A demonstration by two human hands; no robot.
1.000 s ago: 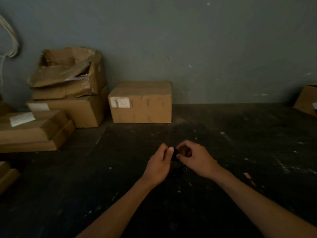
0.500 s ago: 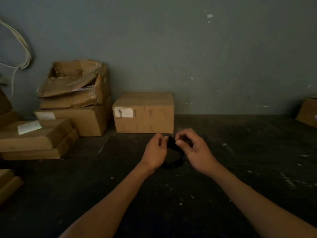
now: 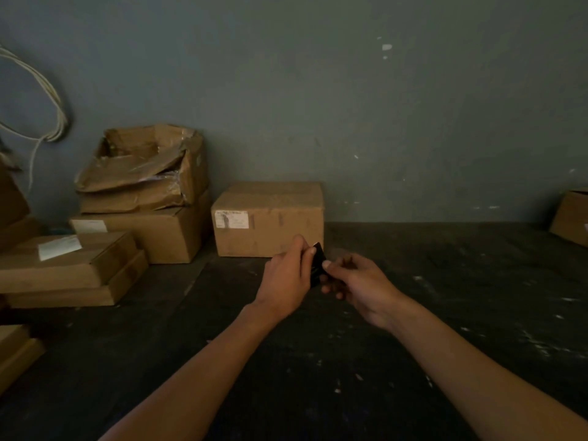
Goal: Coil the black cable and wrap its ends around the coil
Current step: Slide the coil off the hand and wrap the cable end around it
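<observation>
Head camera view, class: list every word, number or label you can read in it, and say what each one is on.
No text can be read.
Closed middle box: white label, print too blurred.
Lower stacked box: white label, unreadable.
Flat box on the left: white label, unreadable.
Black cable between the hands: no marking shows.

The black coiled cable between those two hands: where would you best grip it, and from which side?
Best gripped across the bundled strands at the coil's edge, pinched from both flat sides. The black coiled cable is held upright and squeezed narrow, so its faces look left and right. The left hand already pinches it from the left, and the right hand meets its lower edge from the right.
</observation>
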